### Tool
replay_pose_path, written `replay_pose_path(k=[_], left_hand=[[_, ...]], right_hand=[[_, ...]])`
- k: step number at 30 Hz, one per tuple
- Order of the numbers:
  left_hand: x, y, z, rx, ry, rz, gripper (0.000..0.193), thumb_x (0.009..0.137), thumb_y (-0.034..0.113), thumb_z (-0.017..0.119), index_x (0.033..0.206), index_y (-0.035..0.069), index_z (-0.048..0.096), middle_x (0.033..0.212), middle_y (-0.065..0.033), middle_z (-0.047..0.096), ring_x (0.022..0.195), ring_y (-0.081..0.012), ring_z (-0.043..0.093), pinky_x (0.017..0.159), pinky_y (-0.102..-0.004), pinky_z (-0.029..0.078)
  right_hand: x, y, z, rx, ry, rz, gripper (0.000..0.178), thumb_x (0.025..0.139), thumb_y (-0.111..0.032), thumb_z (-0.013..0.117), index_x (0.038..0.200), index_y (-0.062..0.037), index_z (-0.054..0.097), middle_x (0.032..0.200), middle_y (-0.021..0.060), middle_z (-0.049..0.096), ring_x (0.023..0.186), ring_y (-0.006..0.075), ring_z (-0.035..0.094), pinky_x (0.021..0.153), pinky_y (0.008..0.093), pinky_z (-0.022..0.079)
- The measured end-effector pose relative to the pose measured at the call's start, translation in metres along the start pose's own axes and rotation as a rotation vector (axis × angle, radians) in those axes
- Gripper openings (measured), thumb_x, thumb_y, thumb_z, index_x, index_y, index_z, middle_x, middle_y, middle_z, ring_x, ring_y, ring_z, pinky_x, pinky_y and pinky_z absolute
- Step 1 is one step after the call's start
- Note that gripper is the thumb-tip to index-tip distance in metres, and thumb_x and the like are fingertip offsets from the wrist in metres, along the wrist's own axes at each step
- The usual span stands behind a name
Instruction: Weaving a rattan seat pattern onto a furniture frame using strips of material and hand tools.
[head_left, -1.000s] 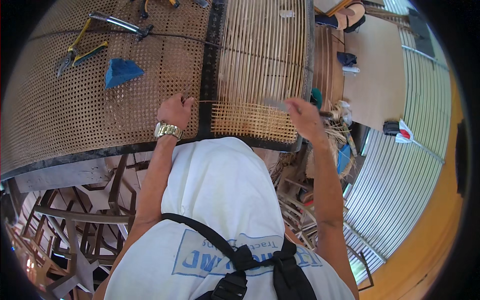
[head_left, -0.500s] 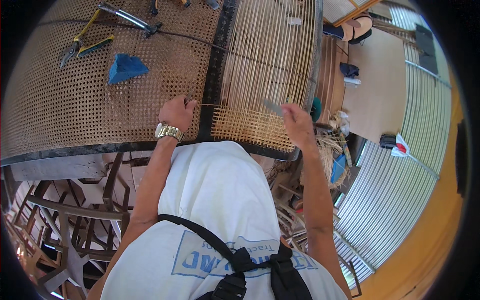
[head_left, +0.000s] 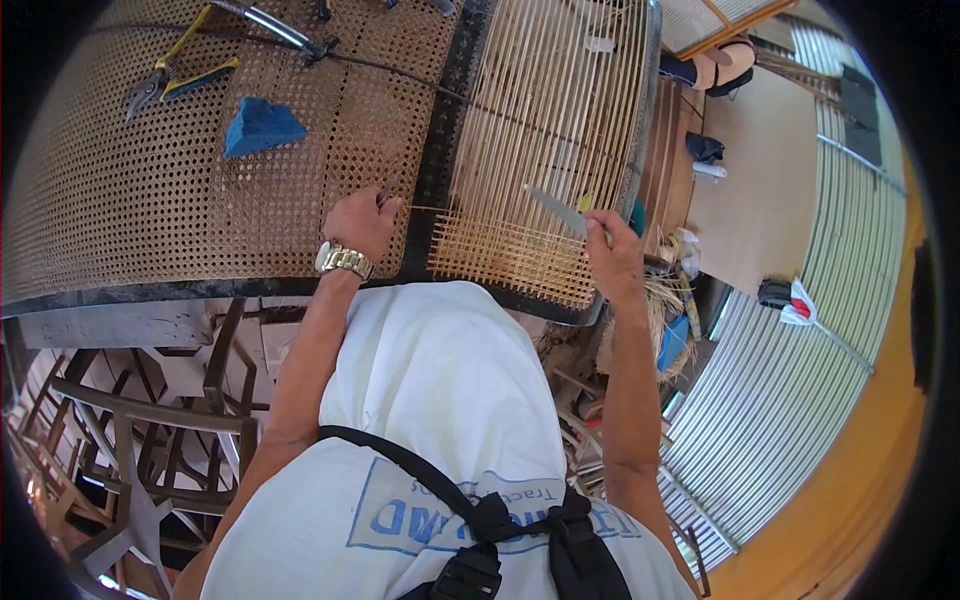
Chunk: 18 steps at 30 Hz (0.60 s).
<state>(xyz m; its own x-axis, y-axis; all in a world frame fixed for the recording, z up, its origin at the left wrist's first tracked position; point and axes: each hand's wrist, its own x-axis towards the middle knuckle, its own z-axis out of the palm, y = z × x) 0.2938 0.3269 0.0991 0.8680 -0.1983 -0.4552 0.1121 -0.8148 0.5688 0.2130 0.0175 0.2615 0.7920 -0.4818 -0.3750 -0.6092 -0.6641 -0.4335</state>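
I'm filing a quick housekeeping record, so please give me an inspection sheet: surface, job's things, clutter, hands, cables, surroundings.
Surface: cane mesh at left, dark band beside it, light strips at right, cross-woven only in their lower part.
Job's things: flat grey blade; thin dark item, partly hidden.
Clutter: blue block, yellow-handled shears and shiny-shafted tool on the mesh.
Hands: right hand grips the blade; left hand pinches the thin item.
Cables: dark line across the panel; cable or rod, cannot tell.
Surroundings: wooden frames lower left; ribbed sheeting at right.
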Motion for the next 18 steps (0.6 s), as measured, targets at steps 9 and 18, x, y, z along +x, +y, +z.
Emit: replay_pose_path(k=[9, 18], left_hand=[[-0.001, -0.003, 0.0, -0.003, 0.009, 0.015, 0.038, 0.09, 0.045, 0.068, 0.09, 0.007, 0.07, 0.083, -0.0192, 0.071, 0.08, -0.0397, 0.069, 0.069, -0.0514, 0.054], [-0.004, 0.003, -0.01, 0.016, -0.044, -0.013, 0.037, 0.091, 0.042, 0.067, 0.095, 0.005, 0.07, 0.089, -0.0217, 0.071, 0.086, -0.0424, 0.069, 0.076, -0.0528, 0.054]], right_hand=[[0.0, -0.001, 0.003, -0.036, -0.041, -0.057, 0.019, 0.099, -0.017, 0.056, 0.107, -0.0036, 0.068, 0.075, 0.0113, 0.065, 0.066, 0.0155, 0.061, 0.062, 0.0334, 0.049], [0.003, -0.003, 0.016, 0.024, -0.139, -0.075, 0.022, 0.099, -0.02, 0.058, 0.109, -0.0035, 0.068, 0.078, 0.0109, 0.066, 0.068, 0.0164, 0.061, 0.066, 0.0344, 0.05]])
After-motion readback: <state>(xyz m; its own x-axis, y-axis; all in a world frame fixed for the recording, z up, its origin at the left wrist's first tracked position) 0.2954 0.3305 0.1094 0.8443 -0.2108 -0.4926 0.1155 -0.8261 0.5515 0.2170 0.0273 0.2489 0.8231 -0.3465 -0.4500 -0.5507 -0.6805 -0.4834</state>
